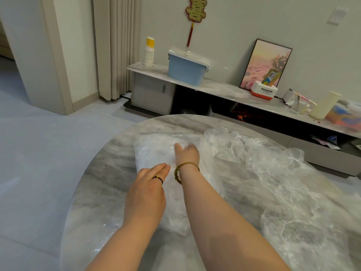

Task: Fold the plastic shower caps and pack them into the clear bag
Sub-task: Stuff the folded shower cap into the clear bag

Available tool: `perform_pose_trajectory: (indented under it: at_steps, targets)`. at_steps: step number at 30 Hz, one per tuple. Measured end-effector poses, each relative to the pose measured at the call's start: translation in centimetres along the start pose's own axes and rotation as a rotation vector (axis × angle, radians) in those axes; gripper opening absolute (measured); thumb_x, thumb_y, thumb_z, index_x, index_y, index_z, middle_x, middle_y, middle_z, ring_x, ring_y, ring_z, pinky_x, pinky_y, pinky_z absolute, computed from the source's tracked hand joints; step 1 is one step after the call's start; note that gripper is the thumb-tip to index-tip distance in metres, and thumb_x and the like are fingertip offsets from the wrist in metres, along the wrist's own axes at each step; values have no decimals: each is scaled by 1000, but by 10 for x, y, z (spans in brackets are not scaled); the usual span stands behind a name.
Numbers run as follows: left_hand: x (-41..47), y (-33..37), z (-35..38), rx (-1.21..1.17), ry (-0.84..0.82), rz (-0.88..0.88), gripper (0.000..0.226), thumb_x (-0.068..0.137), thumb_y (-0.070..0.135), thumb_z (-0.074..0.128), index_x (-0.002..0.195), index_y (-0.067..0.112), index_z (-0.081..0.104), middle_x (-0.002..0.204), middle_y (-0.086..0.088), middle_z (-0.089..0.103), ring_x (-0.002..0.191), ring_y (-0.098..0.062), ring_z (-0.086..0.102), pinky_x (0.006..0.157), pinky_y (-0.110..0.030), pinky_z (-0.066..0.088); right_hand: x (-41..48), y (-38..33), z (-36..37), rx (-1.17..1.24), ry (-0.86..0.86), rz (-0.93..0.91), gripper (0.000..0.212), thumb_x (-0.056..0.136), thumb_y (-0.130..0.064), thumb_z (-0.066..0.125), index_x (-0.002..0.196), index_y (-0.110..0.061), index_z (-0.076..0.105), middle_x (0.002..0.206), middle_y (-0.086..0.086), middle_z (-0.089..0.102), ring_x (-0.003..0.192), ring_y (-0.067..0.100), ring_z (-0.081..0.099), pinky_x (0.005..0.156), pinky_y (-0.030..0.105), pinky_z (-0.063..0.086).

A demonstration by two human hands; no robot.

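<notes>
A clear bag (154, 151) stuffed with white folded shower caps lies in the middle of the round marble table (109, 169). My right hand (188, 153) reaches in at the bag's mouth, thumb spread, its fingers blurred under the plastic and pressing on the caps. My left hand (149, 184) sits just left of my right wrist, and its fingertips pinch the taut edge of the bag's mouth. A big heap of loose crumpled shower caps (273, 165) covers the right side of the table.
Behind the table runs a low marble-topped cabinet (220, 89) with a blue lidded box (186, 70), a stack of paper cups (149, 55), a leaning picture (265, 65) and a Panasonic box (263, 92). The grey floor (39, 153) lies to the left.
</notes>
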State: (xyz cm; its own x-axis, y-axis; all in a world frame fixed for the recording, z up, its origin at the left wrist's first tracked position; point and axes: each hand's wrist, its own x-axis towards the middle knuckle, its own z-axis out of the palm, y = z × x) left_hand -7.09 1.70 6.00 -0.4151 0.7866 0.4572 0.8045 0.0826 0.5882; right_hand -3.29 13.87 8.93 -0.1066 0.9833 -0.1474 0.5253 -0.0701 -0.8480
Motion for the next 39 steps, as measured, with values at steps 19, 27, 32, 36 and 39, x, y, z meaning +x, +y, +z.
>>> perform_pose_trajectory:
  at_steps: [19, 27, 32, 36, 39]
  targets:
    - [-15, 1, -17, 189, -62, -120, 34, 85, -3, 54, 117, 3, 63, 138, -12, 46, 129, -34, 34, 104, -42, 20, -143, 127, -147, -454, -93, -269, 40, 94, -20, 49, 133, -21, 43, 136, -8, 44, 122, 2, 39, 101, 9, 25]
    - [-44, 46, -8, 64, 78, 375, 29, 70, 0, 45, 70, 8, 73, 99, -17, 67, 99, -23, 42, 83, -49, 44, -173, 201, -218, -963, -79, -181, 54, 95, -33, 42, 144, -25, 22, 151, -7, 20, 140, 9, 17, 111, 17, 9]
    - [-90, 65, 22, 38, -196, 709, 39, 67, 16, 35, 62, 19, 74, 83, -1, 72, 85, -15, 60, 67, -23, 50, -165, 220, -222, -864, 25, -172, 32, 98, -22, 36, 127, -16, 49, 132, -4, 48, 119, 12, 44, 87, 18, 36]
    - [-116, 64, 29, 31, -310, 758, 38, 67, 22, 37, 73, 24, 74, 85, 7, 71, 89, -7, 48, 76, -18, 41, -161, 222, -214, -865, 95, -307, 25, 95, -17, 38, 98, -10, 62, 102, -1, 60, 96, 17, 56, 67, 19, 31]
    - [-126, 64, 27, 103, -331, 725, 44, 67, 35, 38, 107, 32, 57, 99, 14, 69, 97, -6, 46, 79, -16, 43, -166, 211, -202, -694, 105, -511, 17, 72, -19, 49, 59, -18, 60, 60, -8, 59, 55, 12, 59, 49, 13, 35]
